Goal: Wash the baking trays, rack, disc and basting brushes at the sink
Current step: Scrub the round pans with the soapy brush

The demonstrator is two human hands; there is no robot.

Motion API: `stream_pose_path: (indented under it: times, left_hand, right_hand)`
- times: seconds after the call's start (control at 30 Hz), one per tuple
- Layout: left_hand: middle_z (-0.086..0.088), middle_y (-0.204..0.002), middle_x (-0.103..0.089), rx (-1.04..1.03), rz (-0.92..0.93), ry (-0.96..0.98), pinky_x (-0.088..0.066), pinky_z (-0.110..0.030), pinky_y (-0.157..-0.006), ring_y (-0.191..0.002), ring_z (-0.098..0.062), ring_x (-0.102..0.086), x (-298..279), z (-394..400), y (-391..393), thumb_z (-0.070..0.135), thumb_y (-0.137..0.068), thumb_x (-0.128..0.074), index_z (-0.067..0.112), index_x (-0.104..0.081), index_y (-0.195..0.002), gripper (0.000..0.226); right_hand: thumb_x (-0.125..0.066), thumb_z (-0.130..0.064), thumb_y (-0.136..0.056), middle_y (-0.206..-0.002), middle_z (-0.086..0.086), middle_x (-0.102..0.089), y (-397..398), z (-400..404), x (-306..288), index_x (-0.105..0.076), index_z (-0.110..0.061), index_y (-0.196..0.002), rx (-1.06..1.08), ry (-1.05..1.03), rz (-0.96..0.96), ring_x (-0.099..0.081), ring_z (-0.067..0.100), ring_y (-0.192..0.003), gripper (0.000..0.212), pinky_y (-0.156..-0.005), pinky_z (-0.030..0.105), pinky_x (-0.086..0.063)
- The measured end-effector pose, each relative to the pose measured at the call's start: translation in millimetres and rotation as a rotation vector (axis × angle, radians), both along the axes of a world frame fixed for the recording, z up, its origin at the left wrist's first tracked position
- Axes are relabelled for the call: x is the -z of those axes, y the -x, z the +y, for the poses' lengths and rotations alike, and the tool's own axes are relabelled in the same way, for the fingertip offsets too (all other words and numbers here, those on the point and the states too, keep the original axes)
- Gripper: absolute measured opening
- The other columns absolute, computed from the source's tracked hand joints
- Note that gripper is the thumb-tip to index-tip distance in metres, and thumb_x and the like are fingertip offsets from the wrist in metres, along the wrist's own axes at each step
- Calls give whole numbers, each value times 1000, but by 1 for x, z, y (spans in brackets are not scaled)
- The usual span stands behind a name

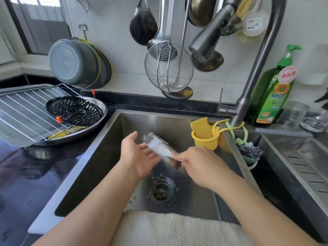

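Note:
Over the steel sink (110, 148) I hold a small shiny metal baking tray (158, 145), tilted on edge. My left hand (140, 155) lies palm up under its far side, fingers straight, thumb raised. My right hand (200, 166) pinches the tray's near end. On the left counter a wire rack (26, 107) rests on a rectangular baking tray (10, 91). Beside them a black perforated disc (74, 110) sits in a round metal pan (102, 112). Two orange-tipped brush handles (59, 119) stick up there.
The faucet head (204, 43) hangs above the sink with no water running. A yellow sponge holder (204, 137) clings to the right wall; a green soap bottle (271, 93) stands behind. The drain strainer (161, 189) holds scraps. A towel (177, 226) covers the front edge. A skimmer (168, 68) hangs overhead.

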State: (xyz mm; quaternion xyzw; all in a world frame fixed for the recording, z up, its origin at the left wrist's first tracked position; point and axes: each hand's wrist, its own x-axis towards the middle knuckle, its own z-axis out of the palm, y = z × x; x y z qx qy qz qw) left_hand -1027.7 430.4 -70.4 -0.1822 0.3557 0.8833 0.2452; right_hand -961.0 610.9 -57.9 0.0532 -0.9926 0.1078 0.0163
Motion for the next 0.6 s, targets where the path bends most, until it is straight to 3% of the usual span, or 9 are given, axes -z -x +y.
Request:
stream_pose_path:
  times: [0.07, 0.13, 0.23, 0.37, 0.5, 0.6]
  left_hand:
    - [-30, -123, -66, -19, -15, -2, -53, -55, -83, -112, -46, -65, 1, -1, -1, 47, -105, -44, -8, -53, -130, 62]
    - [-30, -125, -66, 92, -19, 40, -53, -57, -89, -114, -48, -65, 2, 7, -6, 51, -103, -44, -7, -56, -129, 65]
    - [-29, -124, -68, 60, 2, 74, -51, -56, -99, -115, -46, -65, 0, 7, -6, 52, -103, -44, -7, -57, -130, 66]
    - [-28, -121, -69, -2, -23, 93, -54, -54, -83, -110, -45, -66, -2, -3, -4, 56, -103, -42, -5, -58, -131, 69]
    - [-27, -123, -70, 134, 39, 133, -53, -57, -99, -114, -45, -68, -1, 14, -13, 64, -103, -37, 0, -59, -133, 74]
    - [-25, -123, -70, 154, 53, 186, -51, -57, -102, -114, -43, -68, 0, 15, -13, 68, -103, -33, 0, -62, -128, 78]
  right_hand:
    - [-51, -24, -104, -117, -1, -62, -7, 1, 2, -51, -54, -141, 4, 14, -22, -61, 28, -104, 47, -75, 38, -49]
    - [-51, -22, -103, -112, -1, -58, -7, -14, 5, -48, -52, -144, -30, -22, 2, -60, 32, -109, 51, -75, 37, -46]
    - [-52, -19, -101, -104, -2, -56, 6, -16, 9, -51, -51, -142, -26, 46, 38, -62, 32, -103, 52, -76, 37, -49]
    - [-54, -23, -101, -125, 1, -67, 0, -5, 14, -56, -57, -133, -27, 94, -86, -63, 29, -114, 47, -88, 38, -55]
    - [-48, -21, -104, -110, 2, -59, 11, -12, 5, -47, -51, -145, 49, 27, 128, -61, 31, -103, 51, -75, 40, -52]
    - [-51, -20, -101, -114, 3, -61, 6, -21, 5, -49, -55, -141, -11, -26, 82, -62, 34, -101, 54, -68, 36, -46]
